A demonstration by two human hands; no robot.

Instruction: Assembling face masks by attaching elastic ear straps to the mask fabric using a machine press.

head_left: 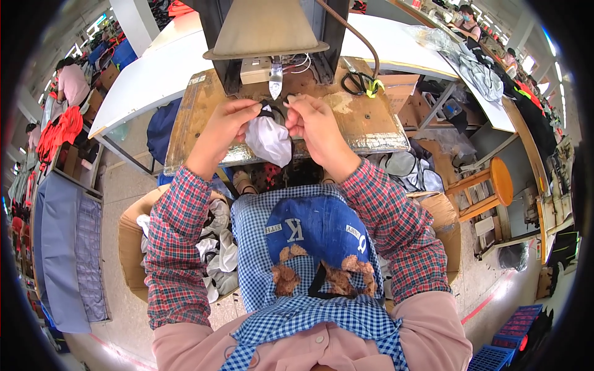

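Note:
My left hand (234, 121) pinches the black band at the top of a white fabric piece (270, 138). The cloth hangs from it in soft folds over the front edge of the wooden worktable (207, 120). At the other side, my right hand (317, 127) is closed in a pinch at the dark band, fingertips close to the left ones. Just above both hands, a pointed metal blade (276, 79) points down from the machine under a beige cone-shaped hood (266, 28). My fingers hide part of the band.
Black-handled scissors (354, 83) with a yellow-green tie lie at the table's right. Cardboard boxes (131, 232) of white and grey cloth pieces flank my lap. White tables (145, 80) stand on both sides, a wooden stool (500, 181) at right. Other people (74, 83) are farther off.

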